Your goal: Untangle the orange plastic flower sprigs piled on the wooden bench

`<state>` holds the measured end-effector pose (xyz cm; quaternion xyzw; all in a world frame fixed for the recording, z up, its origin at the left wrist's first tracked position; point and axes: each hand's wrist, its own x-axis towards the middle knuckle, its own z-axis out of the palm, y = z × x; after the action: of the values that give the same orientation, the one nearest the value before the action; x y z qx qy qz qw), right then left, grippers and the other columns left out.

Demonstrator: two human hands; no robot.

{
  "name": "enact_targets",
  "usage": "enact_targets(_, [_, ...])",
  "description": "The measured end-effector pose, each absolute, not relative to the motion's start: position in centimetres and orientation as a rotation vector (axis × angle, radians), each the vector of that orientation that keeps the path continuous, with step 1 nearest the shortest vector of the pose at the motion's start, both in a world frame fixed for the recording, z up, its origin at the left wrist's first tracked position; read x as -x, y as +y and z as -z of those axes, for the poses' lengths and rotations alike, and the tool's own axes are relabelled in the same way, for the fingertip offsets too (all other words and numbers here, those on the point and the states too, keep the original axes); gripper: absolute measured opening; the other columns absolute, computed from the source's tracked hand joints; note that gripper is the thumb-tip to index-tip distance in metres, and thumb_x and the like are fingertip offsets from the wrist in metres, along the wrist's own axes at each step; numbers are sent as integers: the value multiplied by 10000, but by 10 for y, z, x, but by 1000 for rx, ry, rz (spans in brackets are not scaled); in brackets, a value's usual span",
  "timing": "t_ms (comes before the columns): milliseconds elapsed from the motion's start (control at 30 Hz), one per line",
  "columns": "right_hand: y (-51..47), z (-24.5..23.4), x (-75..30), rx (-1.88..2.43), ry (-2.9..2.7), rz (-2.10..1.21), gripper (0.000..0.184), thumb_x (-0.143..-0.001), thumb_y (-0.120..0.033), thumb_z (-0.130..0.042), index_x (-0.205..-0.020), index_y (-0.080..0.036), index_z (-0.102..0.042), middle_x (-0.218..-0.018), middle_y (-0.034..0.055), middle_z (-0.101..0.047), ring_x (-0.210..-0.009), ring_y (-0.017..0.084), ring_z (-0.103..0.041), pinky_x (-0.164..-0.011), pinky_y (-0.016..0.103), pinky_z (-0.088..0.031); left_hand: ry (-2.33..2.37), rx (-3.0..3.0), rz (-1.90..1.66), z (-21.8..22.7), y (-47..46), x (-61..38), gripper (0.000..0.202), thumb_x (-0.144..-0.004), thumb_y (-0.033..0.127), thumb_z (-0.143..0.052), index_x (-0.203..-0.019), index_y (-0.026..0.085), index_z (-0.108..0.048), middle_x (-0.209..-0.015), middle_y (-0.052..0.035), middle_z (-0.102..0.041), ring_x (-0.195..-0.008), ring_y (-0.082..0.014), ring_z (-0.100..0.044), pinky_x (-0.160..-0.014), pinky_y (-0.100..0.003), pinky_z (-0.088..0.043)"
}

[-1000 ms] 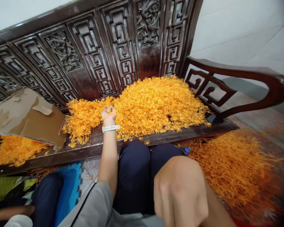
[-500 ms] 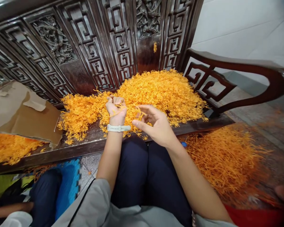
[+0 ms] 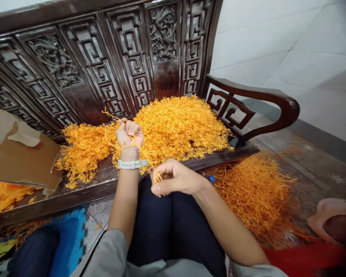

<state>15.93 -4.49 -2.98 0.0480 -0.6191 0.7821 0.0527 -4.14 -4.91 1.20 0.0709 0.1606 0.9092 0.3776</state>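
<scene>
fingers curled on my left hand and pinching on my right hand, i see over the feed a thin, branching, orange-yellow strand held by both, its length slanting down rightward.

Open air over the orange heap, centre of frame — way in from above, up to the carved backrest walling off the top. Armrest blocks the worktop's right end; cardboard box blocks the left. Gap between left hand and right hand is crossed by an orange strand — no clean pass. Knees fill lower centre, stringy pile crowds the floor at right.
</scene>
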Motion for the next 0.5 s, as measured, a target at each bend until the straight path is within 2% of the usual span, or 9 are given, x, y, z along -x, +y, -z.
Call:
enact_targets(100, [-46, 36, -159, -622, -2139, -2417, 371, -815, -471, -884, -806, -131, -735, -706, 16, -689, -573, 80, -563, -541, 189, -417, 423, -220, -2356, -16, -55, 47, 447, -1158, 241, -221, -763, 188, -425, -487, 91, -211, -379, -50, -265, -400, -112, -268])
enact_targets(200, [-55, 35, -160, -1750, -2182, -2330, 320, -844, -458, -866, -804, -157, -763, -803, 77, -760, -696, 121, -699, -639, 192, -504, 434, -236, -2361, -9, -59, 57, 451, -1155, 216, -213, -767, 183, -440, -504, 86, -223, -392, -46, -292, -424, -102, -302])
enact_targets(233, [-57, 32, -163, -1995, -2091, -2317, 332, -866, -479, -841, -768, -173, -756, -806, 88, -769, -713, 127, -721, -662, 193, -518, 443, -239, -2349, -5, -60, 60, 451, -1155, 214, -214, -772, 181, -450, -508, 85, -228, -394, -46, -297, -427, -103, -308])
enact_targets(267, [-57, 28, -167, -1975, -1997, -2379, 374, -877, -521, -817, -718, -190, -742, -771, 89, -764, -686, 127, -722, -655, 199, -521, 452, -240, -2329, -2, -61, 61, 450, -1154, 215, -219, -777, 178, -462, -510, 85, -232, -394, -46, -299, -427, -104, -309])
enact_targets(300, [-53, 24, -171, -1728, -1913, -2479, 428, -882, -586, -784, -688, -209, -733, -736, 85, -755, -637, 123, -703, -628, 213, -516, 456, -240, -2304, 2, -61, 62, 449, -1155, 219, -226, -783, 175, -474, -512, 86, -235, -394, -45, -299, -426, -104, -308])
enact_targets(367, [-40, 17, -176, -892, -1698, -2541, 553, -885, -770, -650, -737, -248, -752, -743, 74, -755, -564, 117, -631, -571, 251, -488, 451, -235, -2248, 7, -60, 61, 446, -1155, 221, -238, -792, 166, -492, -511, 89, -241, -393, -39, -301, -424, -101, -304])
enact_targets(400, [-32, 14, -175, -550, -1558, -2477, 623, -894, -841, -547, -833, -262, -772, -825, 74, -775, -575, 119, -602, -562, 263, -479, 448, -228, -2221, 9, -60, 60, 447, -1154, 219, -239, -792, 163, -495, -510, 89, -244, -392, -37, -303, -424, -98, -303])
enact_targets(467, [-17, 11, -169, -101, -1220, -2339, 666, -951, -821, -415, -1022, -263, -772, -1005, 74, -785, -620, 120, -555, -560, 259, -474, 443, -211, -2177, 12, -59, 56, 451, -1155, 222, -235, -790, 162, -493, -507, 89, -249, -388, -34, -311, -424, -96, -306])
enact_targets(500, [-12, 12, -165, 42, -1064, -2326, 587, -985, -726, -439, -1090, -247, -761, -1063, 73, -775, -639, 115, -537, -568, 249, -474, 441, -206, -2159, 14, -58, 54, 455, -1157, 232, -233, -791, 162, -494, -506, 89, -252, -386, -34, -315, -422, -98, -309])
